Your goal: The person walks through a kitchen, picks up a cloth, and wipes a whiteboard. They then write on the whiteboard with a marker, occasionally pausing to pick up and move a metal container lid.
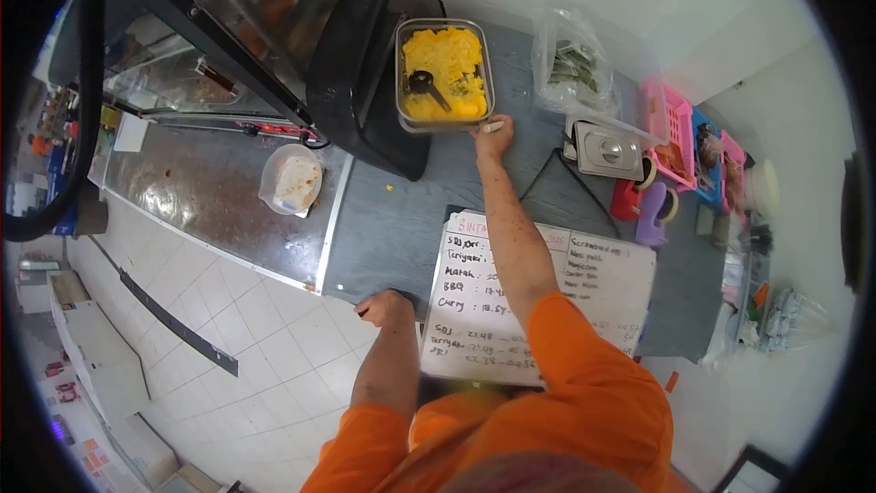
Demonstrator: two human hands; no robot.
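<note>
My right hand (494,138) reaches out to the near right corner of a metal food pan (401,119), fingers closed with a short pale stick-like thing (493,127) across them. Yellow scrambled egg (443,52) fills the pan, and a black spoon (426,89) lies on it. My left hand (389,309) is a fist at the counter's front edge; a small dark tip (362,314) pokes out of it, the rest hidden by the fingers. Between me and the pan, partly under my right forearm, lies a whiteboard (465,347) with handwritten lists.
A glass-fronted case and a black curved housing (356,82) stand at the left, beside a used plastic bowl (292,181). At the right are a bag of green leaves (573,64), a lidded steel pan (607,151), tape dispensers (651,212) and a pink basket (671,123).
</note>
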